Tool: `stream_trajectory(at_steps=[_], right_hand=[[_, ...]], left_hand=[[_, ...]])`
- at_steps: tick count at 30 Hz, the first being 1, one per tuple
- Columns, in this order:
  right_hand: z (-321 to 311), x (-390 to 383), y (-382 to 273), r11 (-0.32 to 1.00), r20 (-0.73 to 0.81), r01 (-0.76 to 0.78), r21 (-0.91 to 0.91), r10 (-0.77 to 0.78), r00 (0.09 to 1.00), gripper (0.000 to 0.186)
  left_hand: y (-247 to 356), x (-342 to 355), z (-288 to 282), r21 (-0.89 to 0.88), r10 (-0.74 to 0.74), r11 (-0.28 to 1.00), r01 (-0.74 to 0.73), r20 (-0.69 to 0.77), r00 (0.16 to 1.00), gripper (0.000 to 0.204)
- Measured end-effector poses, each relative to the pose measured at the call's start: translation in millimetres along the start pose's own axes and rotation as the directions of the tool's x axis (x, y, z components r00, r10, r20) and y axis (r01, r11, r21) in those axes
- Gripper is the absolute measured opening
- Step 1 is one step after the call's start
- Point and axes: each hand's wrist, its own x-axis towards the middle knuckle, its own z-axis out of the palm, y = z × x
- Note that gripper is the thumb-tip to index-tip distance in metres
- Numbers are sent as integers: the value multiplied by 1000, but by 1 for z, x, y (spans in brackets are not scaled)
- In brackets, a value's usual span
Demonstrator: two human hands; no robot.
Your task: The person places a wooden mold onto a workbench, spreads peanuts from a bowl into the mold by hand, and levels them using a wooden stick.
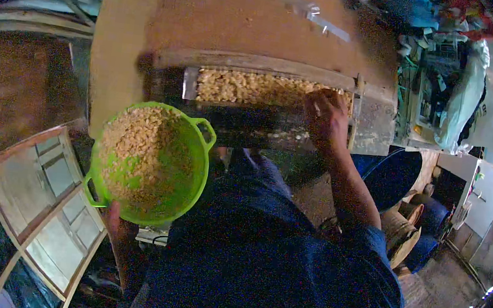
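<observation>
At the left, a bright green basin with two loop handles (200, 167) is tilted and holds many small pale tan pieces (132, 134), like shelled nuts or beans. My left hand (119, 220) grips the basin's near rim beside its lower handle; the fingers under it are hidden. A long shallow tray (190, 83) lies across the near part of the table, filled with a layer of similar pieces (248, 88). My right hand (328, 112) is over the tray's right end, fingers curled down against the pieces. What lies between those fingers is hidden.
A wooden strip (257, 64) runs along the tray's far side on the brown tabletop (214, 14). Clear plastic strips (318, 18) lie at the far edge. Bags and clutter (441, 73) crowd the right. A blue drum (388, 177) stands below my right arm, and a framed panel (43, 209) stands lower left.
</observation>
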Motion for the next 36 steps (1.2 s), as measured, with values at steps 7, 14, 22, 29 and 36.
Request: stream_trajectory(at_steps=[7,14,22,29,36], right_hand=[[-67,2,32,957,-40,-281,-67,279,959,24],[-56,-13,71,993,17,-120,-16,120,993,27],[-40,-18,95,984,-35,-158,78,162,986,31],[-65,-22,-51,783,177,143,606,-308,935,28],[-37,-41,-122,795,586,152,587,-547,598,39]], left_hand=[[22,-8,26,-386,-127,913,130,33,991,72],[36,-24,59,-344,-138,927,147,50,989,73],[41,-37,102,-439,-151,877,195,134,979,71],[27,-38,109,350,117,914,-205,257,959,66],[13,-53,129,-1,-64,998,65,98,993,68]])
